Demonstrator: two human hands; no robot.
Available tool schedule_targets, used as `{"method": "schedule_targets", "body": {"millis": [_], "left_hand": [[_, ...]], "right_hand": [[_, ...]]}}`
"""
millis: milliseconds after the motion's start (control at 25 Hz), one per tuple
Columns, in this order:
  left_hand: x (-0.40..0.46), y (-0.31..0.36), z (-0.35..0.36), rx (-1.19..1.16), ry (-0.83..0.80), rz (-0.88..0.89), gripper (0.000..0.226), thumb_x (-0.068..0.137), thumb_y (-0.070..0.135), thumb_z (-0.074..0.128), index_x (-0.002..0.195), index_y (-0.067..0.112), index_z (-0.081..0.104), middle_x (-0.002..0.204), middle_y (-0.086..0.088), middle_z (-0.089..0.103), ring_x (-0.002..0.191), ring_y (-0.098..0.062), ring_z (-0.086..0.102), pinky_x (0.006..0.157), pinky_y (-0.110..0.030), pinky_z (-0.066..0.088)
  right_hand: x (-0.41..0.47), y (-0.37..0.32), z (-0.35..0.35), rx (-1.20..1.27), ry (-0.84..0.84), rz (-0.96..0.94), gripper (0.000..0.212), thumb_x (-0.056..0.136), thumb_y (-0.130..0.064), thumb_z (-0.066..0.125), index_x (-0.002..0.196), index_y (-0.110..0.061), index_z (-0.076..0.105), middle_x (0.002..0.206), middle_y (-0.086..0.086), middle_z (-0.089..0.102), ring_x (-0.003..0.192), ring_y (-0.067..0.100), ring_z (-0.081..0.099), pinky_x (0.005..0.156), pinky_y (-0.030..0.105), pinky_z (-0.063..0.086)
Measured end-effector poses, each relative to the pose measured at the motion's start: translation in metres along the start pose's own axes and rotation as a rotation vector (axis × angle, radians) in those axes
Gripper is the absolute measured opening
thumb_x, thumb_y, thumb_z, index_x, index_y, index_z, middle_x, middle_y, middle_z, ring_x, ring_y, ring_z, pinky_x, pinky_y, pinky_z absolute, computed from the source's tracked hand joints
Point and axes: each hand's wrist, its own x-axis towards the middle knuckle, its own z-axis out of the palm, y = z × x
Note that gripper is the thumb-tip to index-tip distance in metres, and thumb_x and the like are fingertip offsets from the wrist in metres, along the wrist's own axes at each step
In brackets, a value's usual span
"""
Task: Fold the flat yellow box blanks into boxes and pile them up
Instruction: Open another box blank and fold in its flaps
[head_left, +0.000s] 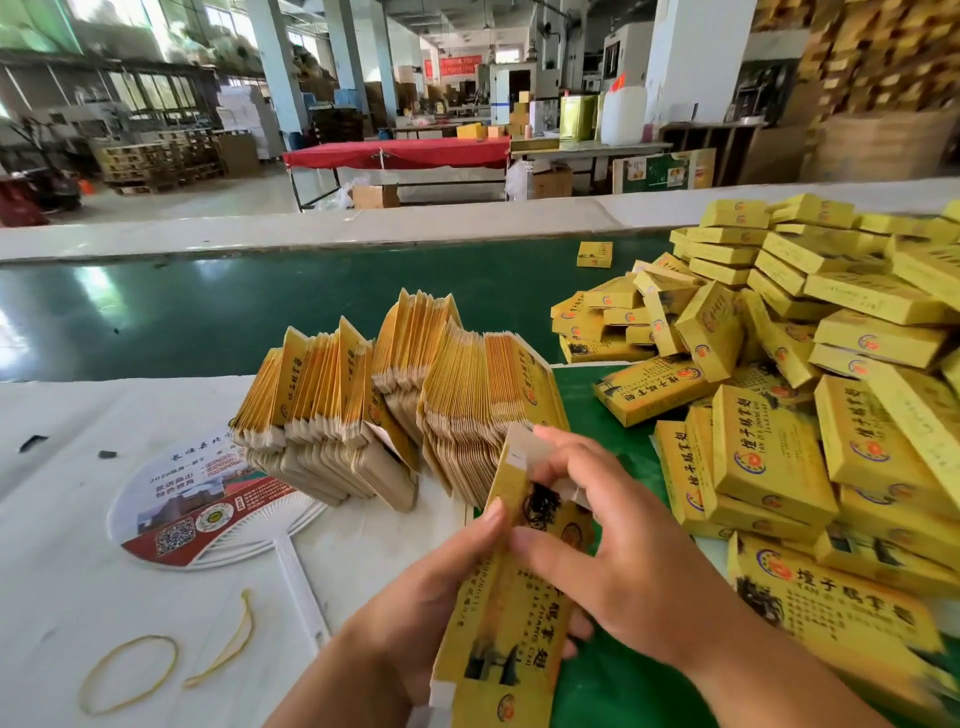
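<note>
The flat yellow box blanks are thin printed card, raw brown-grey on their edges. The folded yellow boxes have a slight sheen. The dark green conveyor belt is smooth and glossy, throwing back light. The round white plastic fan is matt; two tan rubber bands lie on a white sheet.

1 head-worn view looks forward and down, close over the hands.

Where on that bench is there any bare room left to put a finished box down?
Bare patches: the white sheet left of the fan, apart from two rubber bands, and the green belt behind the flat blanks. The right side is crowded: the box pile runs from the belt to the near edge.
</note>
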Motion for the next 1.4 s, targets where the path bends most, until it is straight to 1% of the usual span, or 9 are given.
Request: {"method": "schedule_targets", "body": {"millis": [80, 200, 320, 400, 520, 760, 1160, 1320, 1400], "left_hand": [[0.004, 0.008, 0.009, 0.011, -0.120, -0.025, 0.062, 0.021, 0.056, 0.094, 0.073, 0.025, 0.082, 0.075, -0.005, 0.077, 0.069, -0.014, 0.074, 0.065, -0.026, 0.059], [0.004, 0.006, -0.003, -0.004, -0.195, -0.073, 0.048, 0.046, 0.062, 0.087, 0.085, 0.035, 0.081, 0.085, 0.005, 0.078, 0.081, -0.007, 0.074, 0.073, -0.019, 0.058], [-0.005, -0.002, -0.004, -0.058, -0.119, -0.062, 0.064, 0.056, 0.054, 0.087, 0.105, 0.014, 0.077, 0.103, -0.011, 0.074, 0.091, -0.026, 0.071, 0.085, -0.036, 0.056], [-0.008, -0.011, -0.006, -0.141, -0.070, 0.003, 0.074, 0.059, 0.048, 0.089, 0.114, 0.003, 0.069, 0.108, -0.024, 0.065, 0.091, -0.036, 0.065, 0.086, -0.046, 0.051], [-0.008, -0.013, -0.010, -0.188, 0.052, 0.137, 0.074, 0.056, 0.048, 0.091, 0.112, 0.004, 0.069, 0.103, -0.025, 0.065, 0.088, -0.034, 0.066, 0.078, -0.044, 0.057], [-0.004, -0.016, -0.005, 0.109, 0.285, 0.272, 0.080, 0.057, 0.058, 0.086, 0.115, 0.009, 0.063, 0.118, -0.035, 0.059, 0.111, -0.055, 0.055, 0.095, -0.066, 0.045], [-0.003, -0.012, 0.005, 0.377, 0.322, 0.361, 0.074, 0.041, 0.057, 0.091, 0.101, 0.025, 0.064, 0.089, -0.007, 0.073, 0.078, -0.021, 0.071, 0.064, -0.032, 0.058], [-0.002, -0.016, 0.005, 0.401, 0.498, 0.344, 0.081, 0.038, 0.060, 0.091, 0.101, 0.018, 0.061, 0.087, -0.011, 0.074, 0.077, -0.027, 0.074, 0.061, -0.036, 0.060], [-0.001, -0.018, 0.003, 0.405, 0.598, 0.331, 0.063, 0.049, 0.062, 0.087, 0.095, 0.025, 0.064, 0.087, -0.008, 0.076, 0.077, -0.027, 0.075, 0.058, -0.035, 0.060]], "right_hand": [[0.000, 0.000, -0.003, 0.062, 0.002, 0.037, 0.032, 0.075, -0.064, 0.060, 0.097, -0.041, 0.062, 0.143, -0.037, 0.033, 0.122, -0.012, 0.047, 0.097, 0.020, 0.050], [0.002, 0.001, -0.007, 0.166, -0.086, 0.072, 0.032, 0.083, -0.053, 0.061, 0.102, -0.030, 0.073, 0.142, -0.031, 0.038, 0.106, 0.014, 0.064, 0.072, 0.026, 0.058], [0.003, -0.002, -0.009, 0.378, -0.129, 0.094, 0.017, 0.084, -0.039, 0.063, 0.076, -0.028, 0.073, 0.132, -0.018, 0.052, 0.084, 0.007, 0.064, 0.057, 0.029, 0.050], [0.002, -0.005, -0.008, 0.474, -0.021, 0.117, 0.016, 0.084, -0.039, 0.067, 0.077, -0.024, 0.069, 0.116, -0.013, 0.063, 0.080, 0.009, 0.066, 0.060, 0.034, 0.053], [-0.001, -0.004, -0.003, 0.233, 0.264, 0.087, 0.039, 0.072, -0.063, 0.067, 0.098, -0.034, 0.064, 0.101, -0.020, 0.068, 0.099, -0.003, 0.064, 0.077, 0.019, 0.055], [-0.003, -0.008, 0.004, 0.148, 0.064, 0.077, 0.051, 0.066, -0.075, 0.060, 0.095, -0.036, 0.075, 0.091, -0.023, 0.073, 0.089, -0.005, 0.065, 0.073, 0.009, 0.050], [-0.003, -0.003, 0.002, 0.181, 0.006, 0.072, 0.057, 0.072, -0.075, 0.060, 0.093, -0.025, 0.076, 0.082, -0.003, 0.076, 0.077, 0.015, 0.072, 0.071, 0.042, 0.059], [-0.002, -0.003, 0.001, 0.076, 0.025, 0.065, 0.059, 0.079, -0.070, 0.047, 0.078, -0.015, 0.069, 0.069, 0.004, 0.069, 0.063, 0.020, 0.064, 0.061, 0.041, 0.055], [0.001, -0.001, 0.001, 0.069, 0.052, 0.092, 0.059, 0.082, -0.062, 0.046, 0.071, -0.006, 0.061, 0.061, 0.011, 0.060, 0.053, 0.022, 0.053, 0.052, 0.040, 0.047]]}}
